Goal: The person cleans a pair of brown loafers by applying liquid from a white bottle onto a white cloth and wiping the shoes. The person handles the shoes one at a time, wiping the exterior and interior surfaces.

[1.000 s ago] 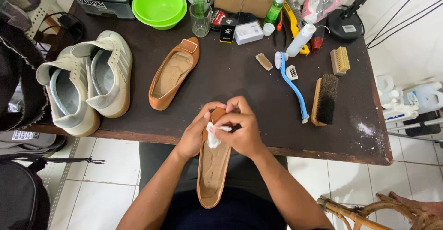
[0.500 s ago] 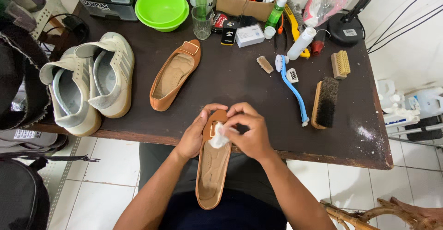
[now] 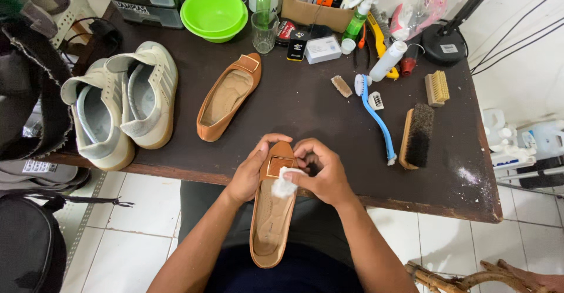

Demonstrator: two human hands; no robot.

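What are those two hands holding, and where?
Left hand grips the tan flat shoe at its toe; right hand pinches a white wad against it.

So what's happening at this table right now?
A person sits at a dark table with a tan flat shoe over their lap. The left hand grips the shoe's toe end, while the right hand presses a small white wad beside the square buckle. The matching shoe, two pale sneakers and brushes lie on the table.
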